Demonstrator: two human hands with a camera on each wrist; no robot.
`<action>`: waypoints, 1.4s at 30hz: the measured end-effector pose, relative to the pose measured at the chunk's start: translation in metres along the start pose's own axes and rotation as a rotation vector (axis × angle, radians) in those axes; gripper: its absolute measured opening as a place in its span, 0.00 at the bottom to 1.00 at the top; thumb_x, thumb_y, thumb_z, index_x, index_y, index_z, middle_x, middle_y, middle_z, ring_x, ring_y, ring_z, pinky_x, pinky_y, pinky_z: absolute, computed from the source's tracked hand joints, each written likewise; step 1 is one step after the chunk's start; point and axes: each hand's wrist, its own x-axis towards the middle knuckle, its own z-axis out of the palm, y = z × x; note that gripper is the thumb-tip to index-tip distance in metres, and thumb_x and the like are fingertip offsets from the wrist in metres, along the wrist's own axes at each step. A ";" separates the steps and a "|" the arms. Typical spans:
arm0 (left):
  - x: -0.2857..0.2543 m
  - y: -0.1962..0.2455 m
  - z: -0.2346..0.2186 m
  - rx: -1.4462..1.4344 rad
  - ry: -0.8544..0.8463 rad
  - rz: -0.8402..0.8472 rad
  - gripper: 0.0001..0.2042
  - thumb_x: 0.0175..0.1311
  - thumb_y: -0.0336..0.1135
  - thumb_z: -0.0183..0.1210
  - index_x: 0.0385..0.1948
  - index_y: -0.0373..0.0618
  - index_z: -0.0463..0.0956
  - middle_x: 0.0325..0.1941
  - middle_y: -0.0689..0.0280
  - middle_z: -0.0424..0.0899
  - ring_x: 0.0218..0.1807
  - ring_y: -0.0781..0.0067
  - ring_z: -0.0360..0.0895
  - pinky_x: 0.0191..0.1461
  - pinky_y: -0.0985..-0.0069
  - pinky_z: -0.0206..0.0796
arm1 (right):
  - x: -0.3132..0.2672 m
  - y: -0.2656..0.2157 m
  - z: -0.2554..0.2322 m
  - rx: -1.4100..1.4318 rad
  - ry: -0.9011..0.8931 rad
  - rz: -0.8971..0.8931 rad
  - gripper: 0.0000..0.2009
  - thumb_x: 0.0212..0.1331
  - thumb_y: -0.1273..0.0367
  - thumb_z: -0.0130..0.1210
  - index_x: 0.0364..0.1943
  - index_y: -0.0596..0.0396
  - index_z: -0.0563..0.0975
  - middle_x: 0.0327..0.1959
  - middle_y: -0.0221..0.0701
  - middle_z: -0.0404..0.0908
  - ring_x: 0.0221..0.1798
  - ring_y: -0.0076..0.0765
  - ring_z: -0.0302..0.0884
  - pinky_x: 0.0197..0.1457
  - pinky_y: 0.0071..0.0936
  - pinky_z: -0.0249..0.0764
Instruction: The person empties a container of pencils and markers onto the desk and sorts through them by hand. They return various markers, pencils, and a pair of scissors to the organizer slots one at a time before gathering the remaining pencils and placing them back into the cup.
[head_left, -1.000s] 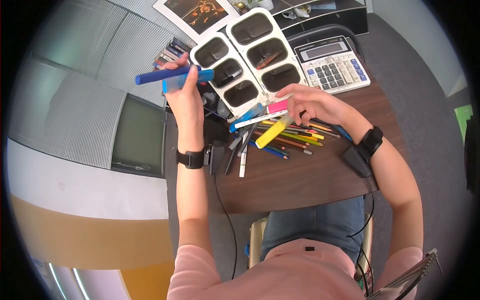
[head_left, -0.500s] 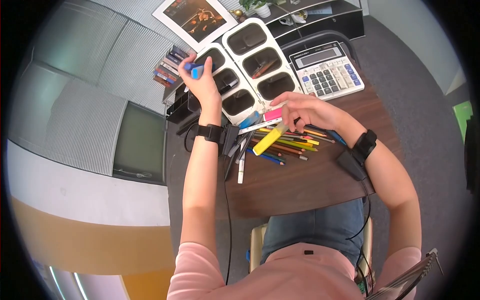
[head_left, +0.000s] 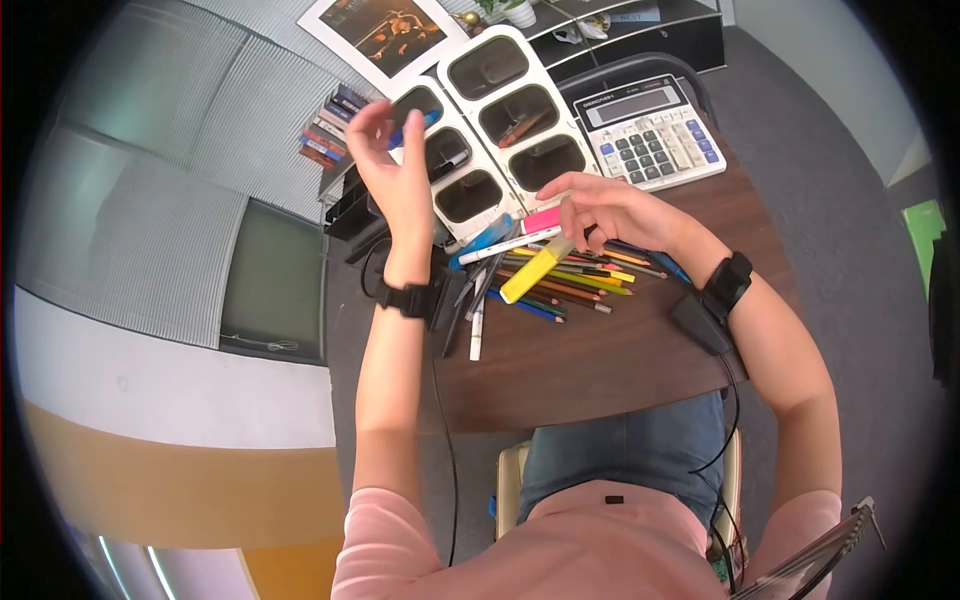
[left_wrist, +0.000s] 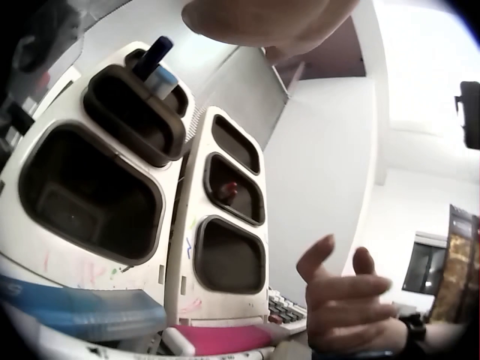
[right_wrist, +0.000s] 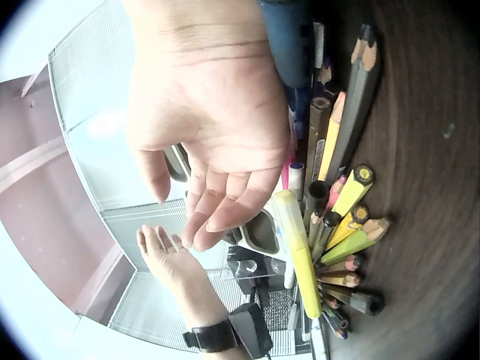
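My left hand is raised by the far end of the left white organizer, fingers spread from the thumb and holding nothing. Two blue markers, a light blue one and a dark blue one, stand tilted in that organizer's farthest compartment. My right hand hovers over the pile with its fingers loosely bent and nothing in them. Nearest to it lies a yellow highlighter on top of colored pencils. A pink highlighter and a light blue marker lie before the organizers.
A second white organizer stands alongside, with brown-red pencils in its middle compartment. To its right is a large calculator. Books and a framed picture stand behind. The dark wooden table has its edge near my lap.
My left hand carried two blue markers to the far-left compartment and let them go there, then drew slightly back with fingers apart. My right hand has stayed nearly still.
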 end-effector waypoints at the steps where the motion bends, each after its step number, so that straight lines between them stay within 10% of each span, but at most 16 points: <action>1: -0.006 0.013 0.001 0.057 -0.111 0.047 0.12 0.61 0.26 0.58 0.46 0.40 0.69 0.45 0.64 0.75 0.47 0.76 0.72 0.50 0.79 0.67 | 0.000 0.000 0.001 0.004 0.004 -0.004 0.21 0.64 0.57 0.47 0.55 0.54 0.68 0.31 0.29 0.77 0.35 0.24 0.76 0.30 0.19 0.69; 5: -0.034 0.057 0.001 0.338 -0.806 -0.199 0.10 0.55 0.29 0.61 0.39 0.42 0.76 0.35 0.63 0.78 0.38 0.72 0.78 0.42 0.75 0.69 | 0.001 0.003 -0.001 0.049 0.071 -0.060 0.20 0.64 0.57 0.46 0.54 0.54 0.69 0.29 0.27 0.75 0.31 0.23 0.72 0.32 0.19 0.66; 9: -0.065 0.044 -0.004 0.487 -1.065 -0.129 0.17 0.52 0.34 0.65 0.43 0.40 0.75 0.40 0.59 0.77 0.44 0.62 0.76 0.46 0.70 0.68 | 0.002 0.004 -0.006 0.043 0.099 -0.115 0.19 0.65 0.58 0.44 0.52 0.54 0.70 0.25 0.24 0.72 0.29 0.21 0.70 0.31 0.18 0.64; 17: -0.088 0.045 0.000 0.575 -1.179 -0.022 0.27 0.43 0.33 0.69 0.49 0.46 0.70 0.45 0.59 0.74 0.50 0.52 0.72 0.55 0.62 0.64 | 0.001 0.003 0.000 0.070 0.173 -0.133 0.17 0.65 0.60 0.43 0.50 0.58 0.70 0.20 0.25 0.64 0.24 0.21 0.63 0.27 0.18 0.62; 29: -0.073 0.047 0.007 0.629 -1.163 -0.038 0.13 0.49 0.28 0.60 0.37 0.43 0.72 0.37 0.60 0.77 0.42 0.53 0.76 0.43 0.63 0.69 | 0.001 0.003 -0.003 0.071 0.199 -0.137 0.17 0.64 0.59 0.45 0.50 0.56 0.71 0.20 0.25 0.65 0.25 0.21 0.63 0.28 0.19 0.61; 35: -0.072 0.045 0.014 0.579 -1.115 0.219 0.11 0.47 0.29 0.60 0.33 0.43 0.70 0.32 0.59 0.77 0.36 0.54 0.77 0.37 0.62 0.68 | -0.001 0.002 -0.004 0.115 0.223 -0.160 0.16 0.64 0.61 0.45 0.49 0.55 0.71 0.21 0.24 0.65 0.25 0.21 0.63 0.28 0.20 0.60; 37: -0.065 0.054 0.016 0.563 -1.163 -0.261 0.11 0.51 0.30 0.60 0.34 0.43 0.69 0.33 0.57 0.77 0.35 0.51 0.76 0.37 0.61 0.68 | 0.001 0.005 -0.008 0.107 0.260 -0.216 0.15 0.64 0.62 0.44 0.48 0.55 0.71 0.21 0.24 0.64 0.25 0.21 0.62 0.28 0.20 0.59; 42: -0.068 0.036 0.028 0.623 -0.938 -0.112 0.15 0.55 0.37 0.62 0.40 0.42 0.69 0.34 0.53 0.78 0.37 0.48 0.77 0.39 0.61 0.68 | 0.003 0.007 -0.012 0.140 0.283 -0.253 0.13 0.64 0.64 0.43 0.46 0.55 0.71 0.21 0.24 0.64 0.25 0.22 0.61 0.29 0.20 0.59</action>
